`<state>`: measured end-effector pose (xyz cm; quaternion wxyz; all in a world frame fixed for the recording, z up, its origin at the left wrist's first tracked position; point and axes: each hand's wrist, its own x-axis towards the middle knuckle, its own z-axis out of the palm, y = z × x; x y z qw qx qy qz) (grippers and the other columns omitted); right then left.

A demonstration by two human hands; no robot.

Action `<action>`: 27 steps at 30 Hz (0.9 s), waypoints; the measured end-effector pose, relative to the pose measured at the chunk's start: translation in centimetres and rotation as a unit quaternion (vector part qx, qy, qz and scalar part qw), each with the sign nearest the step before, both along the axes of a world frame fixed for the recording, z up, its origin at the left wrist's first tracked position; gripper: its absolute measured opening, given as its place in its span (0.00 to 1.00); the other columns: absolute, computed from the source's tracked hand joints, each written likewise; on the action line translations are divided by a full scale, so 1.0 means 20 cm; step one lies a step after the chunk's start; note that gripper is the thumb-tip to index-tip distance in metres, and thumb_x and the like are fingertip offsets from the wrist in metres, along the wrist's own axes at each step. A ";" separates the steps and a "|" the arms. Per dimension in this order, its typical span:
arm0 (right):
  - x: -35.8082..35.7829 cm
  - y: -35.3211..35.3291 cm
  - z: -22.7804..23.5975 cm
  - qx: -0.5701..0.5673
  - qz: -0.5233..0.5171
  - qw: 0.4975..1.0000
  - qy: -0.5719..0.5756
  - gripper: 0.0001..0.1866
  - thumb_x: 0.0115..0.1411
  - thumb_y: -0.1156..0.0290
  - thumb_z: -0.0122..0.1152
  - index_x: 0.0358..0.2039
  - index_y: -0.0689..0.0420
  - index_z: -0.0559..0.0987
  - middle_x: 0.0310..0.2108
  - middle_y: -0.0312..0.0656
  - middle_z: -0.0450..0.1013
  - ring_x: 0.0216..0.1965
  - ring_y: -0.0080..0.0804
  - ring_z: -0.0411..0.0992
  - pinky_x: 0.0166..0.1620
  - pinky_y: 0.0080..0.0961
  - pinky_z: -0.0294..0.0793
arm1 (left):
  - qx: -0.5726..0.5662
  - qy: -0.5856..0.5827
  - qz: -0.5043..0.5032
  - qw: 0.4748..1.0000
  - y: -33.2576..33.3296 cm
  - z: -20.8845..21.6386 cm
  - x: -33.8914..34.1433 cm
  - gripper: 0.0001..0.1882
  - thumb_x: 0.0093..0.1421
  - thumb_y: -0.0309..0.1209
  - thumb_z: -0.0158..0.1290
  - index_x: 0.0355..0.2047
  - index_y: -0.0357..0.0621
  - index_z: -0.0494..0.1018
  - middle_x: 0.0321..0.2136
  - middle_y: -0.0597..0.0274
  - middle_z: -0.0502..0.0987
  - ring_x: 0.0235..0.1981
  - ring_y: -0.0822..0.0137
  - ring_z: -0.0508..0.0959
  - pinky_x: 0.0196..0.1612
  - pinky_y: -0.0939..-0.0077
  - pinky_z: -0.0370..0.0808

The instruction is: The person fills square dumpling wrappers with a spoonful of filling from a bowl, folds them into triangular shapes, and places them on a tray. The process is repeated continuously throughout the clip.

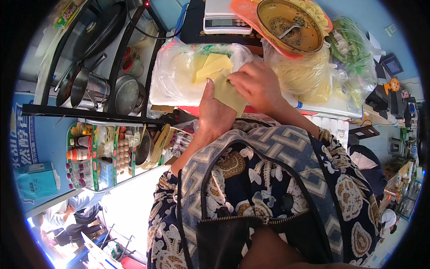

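Pinching one yellow dough wrapper (228, 92), both hands (215, 112) (257, 83) peel it from the bagged stack (197, 74) at twelve o'clock, fingers narrow.

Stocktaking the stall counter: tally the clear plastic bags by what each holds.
Bag of pale yellow wrapper sheets: 1
Bag of yellow noodles: 1
Bag of green vegetables: 1
Total: 3
Both hands, left hand and right hand, hold one sheet.
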<state>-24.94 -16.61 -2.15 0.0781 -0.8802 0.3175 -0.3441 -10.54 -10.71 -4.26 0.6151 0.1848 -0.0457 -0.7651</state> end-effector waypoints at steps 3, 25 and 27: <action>0.04 0.08 -0.04 -0.082 0.028 0.993 0.084 0.15 0.45 0.73 0.64 0.37 0.53 0.81 0.32 0.34 0.71 0.36 0.34 0.69 0.40 0.33 0.66 | 0.006 -0.006 0.014 1.000 0.02 0.02 0.02 0.27 0.71 0.48 0.27 0.59 0.44 0.60 0.58 0.54 0.65 0.58 0.58 0.66 0.63 0.62 0.58; 0.28 0.18 -0.16 0.367 0.048 0.896 -0.246 0.22 0.63 0.70 0.58 0.57 0.60 0.71 0.52 0.41 0.71 0.52 0.26 0.69 0.56 0.24 0.67 | 0.036 -0.130 0.051 0.990 0.16 -0.01 0.22 0.20 0.71 0.34 0.36 0.59 0.39 0.60 0.53 0.56 0.69 0.55 0.62 0.71 0.59 0.64 0.67; 0.32 0.18 -0.15 0.352 0.046 0.905 -0.237 0.22 0.64 0.69 0.58 0.57 0.60 0.71 0.52 0.41 0.71 0.51 0.26 0.69 0.56 0.24 0.67 | 0.026 -0.123 0.056 0.990 0.16 -0.01 0.24 0.20 0.71 0.34 0.36 0.59 0.39 0.60 0.53 0.56 0.69 0.55 0.62 0.70 0.60 0.64 0.66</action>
